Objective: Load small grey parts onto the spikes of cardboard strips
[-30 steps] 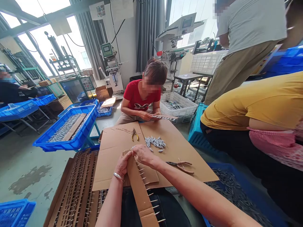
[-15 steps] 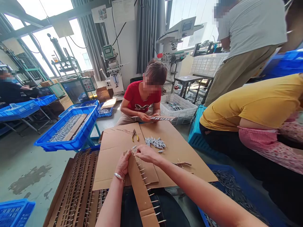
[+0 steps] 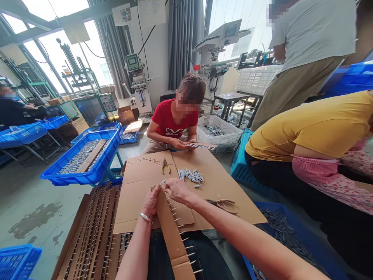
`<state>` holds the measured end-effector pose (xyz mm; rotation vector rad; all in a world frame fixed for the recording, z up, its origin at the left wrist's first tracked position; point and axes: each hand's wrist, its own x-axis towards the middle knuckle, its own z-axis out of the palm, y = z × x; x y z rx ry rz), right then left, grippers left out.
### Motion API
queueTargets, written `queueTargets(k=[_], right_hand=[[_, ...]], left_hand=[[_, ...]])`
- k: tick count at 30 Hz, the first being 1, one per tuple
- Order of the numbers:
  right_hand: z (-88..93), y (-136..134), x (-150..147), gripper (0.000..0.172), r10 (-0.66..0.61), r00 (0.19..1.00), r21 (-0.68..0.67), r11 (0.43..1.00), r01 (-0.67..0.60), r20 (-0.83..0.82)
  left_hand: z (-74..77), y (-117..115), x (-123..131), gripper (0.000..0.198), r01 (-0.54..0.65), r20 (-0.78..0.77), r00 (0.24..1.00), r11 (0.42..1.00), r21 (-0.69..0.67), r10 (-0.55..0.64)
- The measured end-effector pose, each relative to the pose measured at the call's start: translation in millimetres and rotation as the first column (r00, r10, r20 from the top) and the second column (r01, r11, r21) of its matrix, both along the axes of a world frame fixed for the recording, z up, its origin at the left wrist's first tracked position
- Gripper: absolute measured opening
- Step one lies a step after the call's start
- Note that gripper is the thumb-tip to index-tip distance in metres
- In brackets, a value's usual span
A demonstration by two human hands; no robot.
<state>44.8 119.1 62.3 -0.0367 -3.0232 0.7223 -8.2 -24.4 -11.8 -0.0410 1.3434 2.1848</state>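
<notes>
A long cardboard strip (image 3: pixel 171 237) runs from my lap onto a cardboard sheet (image 3: pixel 221 182), with thin metal pins sticking out along its right edge. My left hand (image 3: pixel 151 203), with a silver bangle at the wrist, grips the strip near its top end. My right hand (image 3: pixel 176 190) is pinched at the strip's top edge on a small pin-like part. A heap of small silver parts (image 3: pixel 190 175) lies just beyond my right hand.
Brown-handled pliers (image 3: pixel 221 204) lie right of my arm, yellow-handled pliers (image 3: pixel 166 166) farther back. Filled pin strips (image 3: pixel 93 233) are stacked at left. Blue crates (image 3: pixel 84 159) and a white basket (image 3: pixel 220 134) stand around. A person in red sits opposite; others are at right.
My right hand moved out toward the parts heap, then came back to the strip's top edge. My left hand has stayed on the strip.
</notes>
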Motion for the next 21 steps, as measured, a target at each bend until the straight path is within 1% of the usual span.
queueTargets(k=[3, 5, 7, 10, 14, 17, 21], right_hand=[[-0.3, -2, 7, 0.022, 0.073, 0.994, 0.079, 0.995, -0.067, -0.076], [1.1, -2, 9, 0.022, 0.162, 0.980, 0.170, 0.975, -0.141, -0.115], [2.2, -3, 8, 0.020, 0.206, 0.970, 0.220, 0.960, -0.176, -0.125], [0.9, -5, 4, 0.018, 0.167, 0.979, 0.172, 0.974, -0.147, -0.112], [-4.0, -6, 0, 0.021, 0.133, 0.984, 0.137, 0.984, -0.117, -0.117], [-4.3, 0, 2, 0.020, 0.138, 0.984, 0.120, 0.985, -0.125, -0.111], [-0.2, 11, 7, 0.017, 0.123, 0.990, 0.096, 0.989, -0.116, -0.075]], left_hand=[[1.1, 1, 0, 0.043, 0.010, -0.009, 1.000, 1.000, 0.016, -0.010], [1.9, 1, 0, 0.042, 0.021, -0.013, 1.000, 0.999, 0.028, -0.021], [2.3, 0, 0, 0.041, 0.028, -0.012, 1.000, 0.999, 0.037, -0.027], [2.3, -1, 0, 0.041, 0.036, -0.011, 0.999, 0.998, 0.045, -0.036], [1.5, -1, -1, 0.045, 0.025, -0.007, 1.000, 0.999, 0.040, -0.025], [0.4, 0, -2, 0.043, 0.048, -0.001, 0.999, 0.998, 0.038, -0.048], [0.6, 1, -2, 0.043, 0.096, -0.022, 0.995, 0.994, 0.056, -0.095]])
